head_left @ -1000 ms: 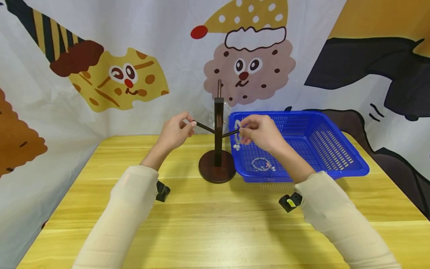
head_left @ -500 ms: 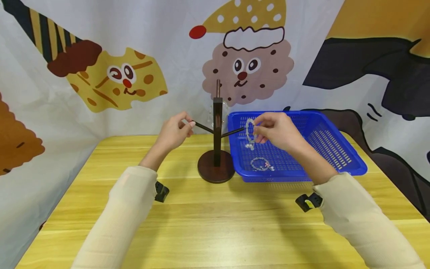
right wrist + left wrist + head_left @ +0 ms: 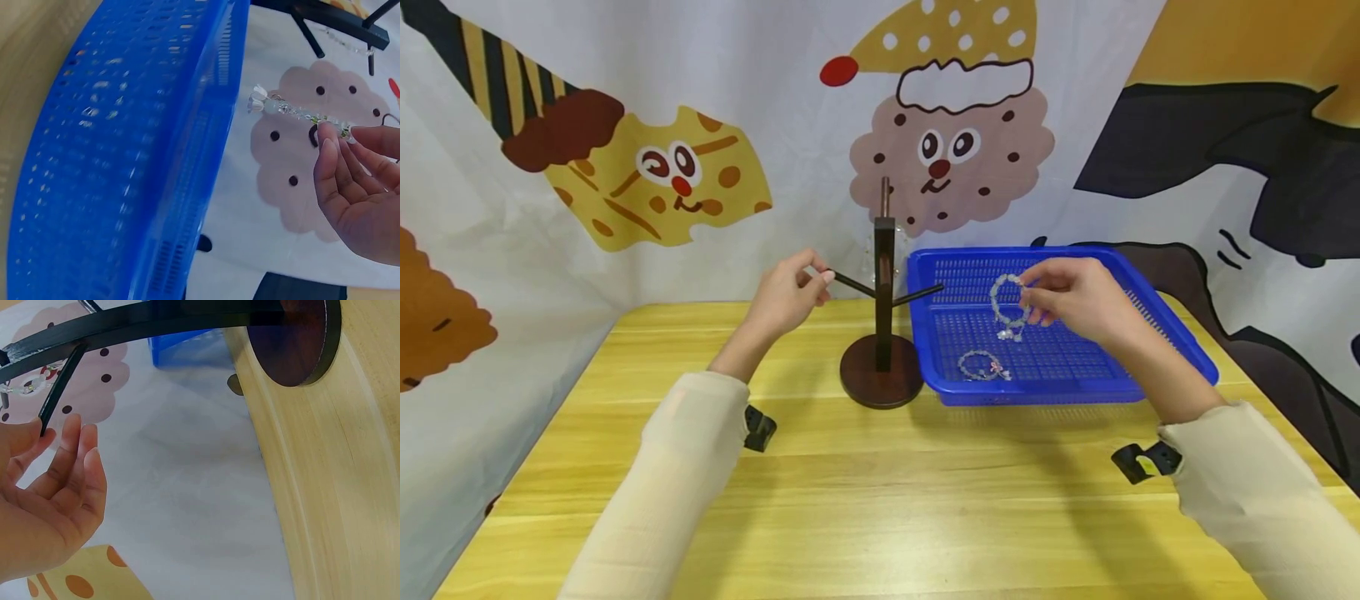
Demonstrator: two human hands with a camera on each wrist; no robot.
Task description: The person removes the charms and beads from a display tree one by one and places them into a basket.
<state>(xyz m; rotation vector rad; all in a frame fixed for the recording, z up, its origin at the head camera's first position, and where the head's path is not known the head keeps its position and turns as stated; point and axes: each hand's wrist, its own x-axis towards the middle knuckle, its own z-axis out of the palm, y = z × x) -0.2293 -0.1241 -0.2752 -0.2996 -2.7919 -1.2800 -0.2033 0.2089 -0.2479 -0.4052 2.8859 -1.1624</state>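
A dark wooden peg stand rises from a round base at the table's middle. My left hand pinches the tip of its left peg; in the left wrist view the fingertips meet the peg. My right hand pinches a clear beaded bracelet and holds it in the air above the blue basket, well right of the bare right peg. The right wrist view shows the bracelet dangling from my fingers.
A second beaded bracelet lies on the basket floor near its front left. Another clear bracelet hangs behind the stand. A cartoon cloth backdrop closes the far side. The yellow wooden table stretches towards me.
My right hand has drawn the bracelet off the stand's right peg and carried it rightwards over the basket. The left hand has stayed on the left peg.
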